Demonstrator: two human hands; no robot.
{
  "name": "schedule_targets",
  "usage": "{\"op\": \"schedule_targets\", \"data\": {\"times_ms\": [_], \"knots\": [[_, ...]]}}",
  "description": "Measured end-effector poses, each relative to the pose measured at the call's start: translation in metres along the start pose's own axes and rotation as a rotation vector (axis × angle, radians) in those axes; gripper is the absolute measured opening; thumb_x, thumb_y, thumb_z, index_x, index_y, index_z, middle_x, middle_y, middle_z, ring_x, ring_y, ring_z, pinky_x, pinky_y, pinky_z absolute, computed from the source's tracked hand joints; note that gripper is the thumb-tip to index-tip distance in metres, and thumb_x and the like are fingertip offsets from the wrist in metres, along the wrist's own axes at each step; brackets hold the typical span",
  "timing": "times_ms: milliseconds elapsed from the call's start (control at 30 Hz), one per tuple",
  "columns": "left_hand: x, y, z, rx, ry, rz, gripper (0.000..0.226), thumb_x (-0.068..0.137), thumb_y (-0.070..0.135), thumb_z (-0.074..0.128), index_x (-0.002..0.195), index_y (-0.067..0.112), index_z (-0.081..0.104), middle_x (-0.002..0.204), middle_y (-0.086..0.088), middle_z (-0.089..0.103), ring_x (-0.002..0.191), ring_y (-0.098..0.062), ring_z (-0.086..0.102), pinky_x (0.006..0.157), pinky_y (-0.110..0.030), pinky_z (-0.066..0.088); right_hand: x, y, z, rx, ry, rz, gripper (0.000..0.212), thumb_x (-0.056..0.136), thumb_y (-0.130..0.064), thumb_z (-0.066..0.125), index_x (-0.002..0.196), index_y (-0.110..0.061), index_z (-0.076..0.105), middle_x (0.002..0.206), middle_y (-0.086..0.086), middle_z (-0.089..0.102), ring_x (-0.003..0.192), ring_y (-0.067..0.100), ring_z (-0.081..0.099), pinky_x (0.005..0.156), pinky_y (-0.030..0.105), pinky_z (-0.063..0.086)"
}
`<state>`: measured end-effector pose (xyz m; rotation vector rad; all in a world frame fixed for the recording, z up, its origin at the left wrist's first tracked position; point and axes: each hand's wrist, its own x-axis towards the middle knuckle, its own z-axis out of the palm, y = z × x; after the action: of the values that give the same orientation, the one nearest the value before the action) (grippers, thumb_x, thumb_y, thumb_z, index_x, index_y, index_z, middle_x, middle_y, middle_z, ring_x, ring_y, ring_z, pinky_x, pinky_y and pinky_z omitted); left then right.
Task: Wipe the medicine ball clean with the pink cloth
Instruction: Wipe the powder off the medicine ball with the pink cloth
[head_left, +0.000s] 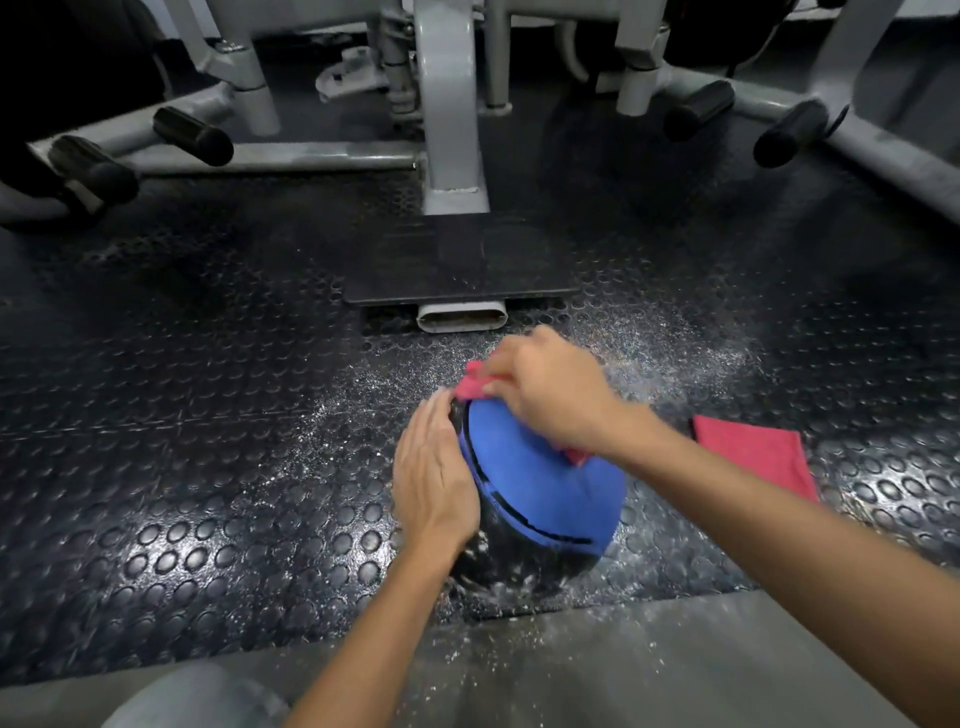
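A: What does the right hand (553, 395) do?

B: It is closed over a bunched pink cloth (475, 385) and presses it on the top far side of the medicine ball (540, 483). The cloth shows at the fingertips and again under the wrist.

A: And the left hand (434, 473)?

B: It is open and flat, the palm lies against the left side of the ball. It grips nothing; I think it only keeps the ball from rolling.

A: Where does the ball lie from the hands?

B: Directly under and between them, on the studded rubber floor (208, 467), close in front of the person. A ball has no long axis, but the black seam line runs from the far left to the near right. The right hand is on top, so it is the one placed to wipe; the near lower part lies toward the person from it.

A: How does the ball look?

B: The upper panel is blue, the lower part is black with white specks. White powder (675, 358) is scattered on the floor around it. A second pink cloth (756, 457) lies flat to the right, apart from the ball. Wiping seems not finished yet.
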<state>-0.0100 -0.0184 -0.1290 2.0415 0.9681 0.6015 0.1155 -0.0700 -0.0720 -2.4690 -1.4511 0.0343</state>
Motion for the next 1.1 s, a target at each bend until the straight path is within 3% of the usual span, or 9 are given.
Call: {"op": "schedule_targets", "data": {"times_ms": [67, 133, 367, 533, 667, 767, 900, 967, 1100], "knots": [[0.009, 0.002, -0.001, -0.06, 0.005, -0.077, 0.047, 0.101, 0.028, 0.013, 0.138, 0.023, 0.042, 0.144, 0.002, 0.043, 0.133, -0.013, 0.036, 0.11, -0.028, 0.022, -0.023, -0.026, 0.008, -0.222, 0.207, -0.232, 0.017, 0.082, -0.028, 0.055, 0.087, -0.031, 0.071, 0.087, -0.008, 0.062, 0.086, 0.021, 0.052, 0.058, 0.027, 0.044], [0.02, 0.002, -0.003, -0.109, -0.027, -0.121, 0.043, 0.102, 0.022, 0.02, 0.135, 0.026, 0.047, 0.142, 0.002, 0.046, 0.13, -0.015, 0.04, 0.109, -0.031, 0.025, -0.043, -0.032, 0.018, -0.252, 0.302, -0.295, 0.016, 0.073, -0.028, 0.054, 0.077, -0.029, 0.07, 0.078, -0.01, 0.061, 0.083, 0.019, 0.043, 0.051, 0.025, 0.037], [0.059, -0.009, -0.005, -0.094, -0.153, -0.131, 0.047, 0.092, 0.033, 0.027, 0.132, 0.027, 0.051, 0.141, 0.007, 0.047, 0.128, -0.014, 0.042, 0.109, -0.037, 0.029, -0.09, 0.012, 0.04, -0.101, 0.44, -0.427, 0.027, 0.083, -0.013, 0.053, 0.102, -0.025, 0.067, 0.107, -0.008, 0.066, 0.09, 0.021, 0.047, 0.058, 0.032, 0.045], [0.07, -0.015, -0.004, -0.065, -0.134, -0.168, 0.047, 0.093, 0.038, 0.024, 0.129, 0.027, 0.053, 0.134, 0.004, 0.053, 0.122, -0.021, 0.046, 0.103, -0.041, 0.034, -0.096, 0.046, 0.036, 0.08, 0.454, -0.175, 0.019, 0.086, -0.021, 0.054, 0.097, -0.022, 0.07, 0.101, -0.005, 0.068, 0.076, 0.026, 0.055, 0.062, 0.035, 0.051], [0.035, -0.017, -0.002, -0.139, 0.097, -0.261, 0.045, 0.098, 0.037, 0.024, 0.133, 0.023, 0.049, 0.139, 0.003, 0.049, 0.127, -0.021, 0.043, 0.107, -0.041, 0.031, -0.076, 0.02, 0.026, 0.262, 0.397, 0.142, 0.031, 0.087, -0.04, 0.043, 0.092, -0.028, 0.071, 0.099, -0.014, 0.065, 0.081, 0.019, 0.049, 0.059, 0.031, 0.046], [-0.016, -0.02, -0.007, -0.111, 0.249, -0.337, 0.055, 0.091, 0.045, 0.022, 0.136, 0.022, 0.043, 0.141, -0.001, 0.044, 0.13, -0.023, 0.038, 0.111, -0.046, 0.021, -0.078, 0.009, 0.027, 0.316, 0.382, 0.113, 0.03, 0.087, -0.04, 0.043, 0.091, -0.029, 0.071, 0.098, -0.015, 0.064, 0.081, 0.017, 0.048, 0.057, 0.029, 0.046], [-0.028, -0.028, -0.037, -0.182, 0.342, -0.268, 0.036, 0.09, 0.035, 0.034, 0.12, 0.023, 0.051, 0.127, -0.001, 0.05, 0.123, -0.023, 0.043, 0.109, -0.047, 0.026, -0.091, 0.009, 0.031, 0.33, 0.363, 0.022, 0.028, 0.088, -0.037, 0.044, 0.09, -0.027, 0.07, 0.095, -0.015, 0.064, 0.079, 0.018, 0.049, 0.066, 0.027, 0.042], [-0.01, -0.024, -0.052, -0.195, 0.282, -0.183, 0.03, 0.09, 0.029, 0.04, 0.118, 0.024, 0.051, 0.123, 0.002, 0.05, 0.118, -0.02, 0.047, 0.106, -0.045, 0.032, -0.097, 0.007, 0.03, 0.336, 0.316, -0.02, 0.028, 0.087, -0.038, 0.044, 0.09, -0.027, 0.069, 0.094, -0.015, 0.064, 0.079, 0.019, 0.052, 0.072, 0.027, 0.04], [0.012, -0.013, -0.06, -0.01, 0.074, -0.188, 0.036, 0.098, 0.024, 0.038, 0.131, 0.011, 0.048, 0.138, -0.006, 0.046, 0.127, -0.023, 0.041, 0.106, -0.036, 0.027, -0.101, 0.006, 0.018, 0.549, 0.193, 0.06, 0.026, 0.083, -0.038, 0.05, 0.093, -0.026, 0.07, 0.093, -0.021, 0.063, 0.085, 0.01, 0.058, 0.082, 0.027, 0.042]]}}
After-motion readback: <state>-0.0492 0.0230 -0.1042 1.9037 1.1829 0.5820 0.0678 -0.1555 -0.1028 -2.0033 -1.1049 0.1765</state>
